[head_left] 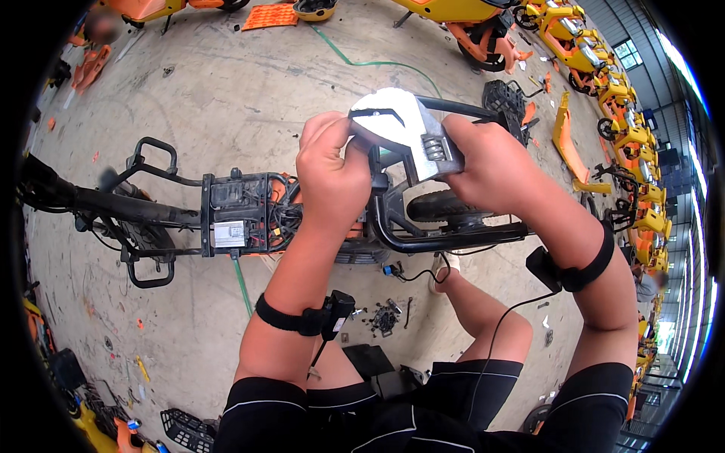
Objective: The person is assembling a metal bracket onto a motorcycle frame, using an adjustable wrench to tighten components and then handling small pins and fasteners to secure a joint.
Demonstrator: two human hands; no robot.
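Observation:
A large silver adjustable wrench (pixel 433 136) is raised above the stripped frame of a two-wheeler. My right hand (pixel 487 160) is closed round it beside the worm screw; the handle is hidden. At the jaw end, my left hand (pixel 332 160) has its fingers curled in and the thumb against them, right next to the jaw tips. Whatever those fingers pinch is hidden from view. Glare whitens the upper jaw. Below my hands lies the black scooter frame (pixel 453 240), with a wheel (pixel 442 205) inside its tubes and a wired electrical compartment (pixel 249 208) left of my left wrist.
Small loose parts (pixel 385 318) lie on the concrete floor near my legs. A cable with a blue connector (pixel 390 270) hangs below the frame. An orange-yellow panel (pixel 570 143) lies to the right. Yellow scooters (pixel 630 121) line the right side. A green line (pixel 347 54) crosses the floor.

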